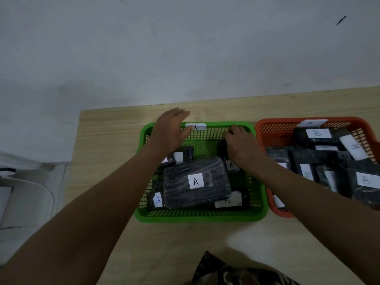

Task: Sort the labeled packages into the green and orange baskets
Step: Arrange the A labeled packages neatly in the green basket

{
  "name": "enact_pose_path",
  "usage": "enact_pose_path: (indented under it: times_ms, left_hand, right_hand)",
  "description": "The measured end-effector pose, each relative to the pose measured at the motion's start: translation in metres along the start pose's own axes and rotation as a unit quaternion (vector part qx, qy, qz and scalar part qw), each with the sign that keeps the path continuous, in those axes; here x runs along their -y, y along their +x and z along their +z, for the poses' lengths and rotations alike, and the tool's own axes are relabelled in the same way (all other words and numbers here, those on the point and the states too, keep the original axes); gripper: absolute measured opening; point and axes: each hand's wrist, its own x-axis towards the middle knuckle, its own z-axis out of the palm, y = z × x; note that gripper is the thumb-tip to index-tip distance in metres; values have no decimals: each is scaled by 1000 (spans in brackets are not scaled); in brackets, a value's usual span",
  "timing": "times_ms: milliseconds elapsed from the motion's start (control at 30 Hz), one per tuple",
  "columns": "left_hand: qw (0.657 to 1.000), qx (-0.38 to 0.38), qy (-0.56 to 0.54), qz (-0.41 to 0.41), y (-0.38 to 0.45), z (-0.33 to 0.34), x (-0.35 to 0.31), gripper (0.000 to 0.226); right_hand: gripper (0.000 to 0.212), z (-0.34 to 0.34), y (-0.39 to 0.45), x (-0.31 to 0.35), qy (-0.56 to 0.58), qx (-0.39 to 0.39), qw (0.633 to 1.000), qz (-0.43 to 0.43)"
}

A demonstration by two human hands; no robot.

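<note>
A green basket [200, 215] tagged "A" on its far rim sits mid-table and holds several black packages with white "A" labels; the largest "A" package [196, 182] lies on top. To its right an orange basket [273, 123] holds several black packages labeled "B" [317, 133]. My left hand [171, 130] hovers flat and open over the green basket's far left corner. My right hand [240, 144] is inside the green basket at its far right, fingers closed on a small black package [223, 149] that it mostly hides.
Both baskets stand on a light wooden table [113, 140] against a pale wall. A patterned dark cloth [226, 272] shows at the near edge. White furniture [26, 188] stands left of the table.
</note>
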Motion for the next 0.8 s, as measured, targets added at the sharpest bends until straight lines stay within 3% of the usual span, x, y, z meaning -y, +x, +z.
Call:
enact_pose_path:
  times_ms: [133,233,400,533,600,633,733,800]
  left_hand:
    - [998,63,-12,-2,13,8,9,41]
    - [999,42,-18,23,11,13,11,30]
    - [999,21,-21,18,10,18,11,25]
    - [999,20,-30,11,9,19,10,25]
    - [999,19,-25,10,8,20,9,27]
    - [1000,19,-20,9,8,20,8,28]
    - [1000,18,-5,10,7,21,5,30]
    - [1000,15,0,11,6,21,4,30]
  right_hand:
    - [33,3,11,-4,141,-27,989,-29]
    - [32,8,27,-5,295,48,954,-13]
    - [41,21,43,3,296,106,947,-63]
    - [40,18,31,-2,335,30,935,-109]
    - [29,15,22,-12,312,-26,945,-92]
    - [24,13,18,-17,272,-14,959,-81]
    - [18,9,11,-18,94,156,982,-54]
    - [28,10,7,-12,27,210,975,-64]
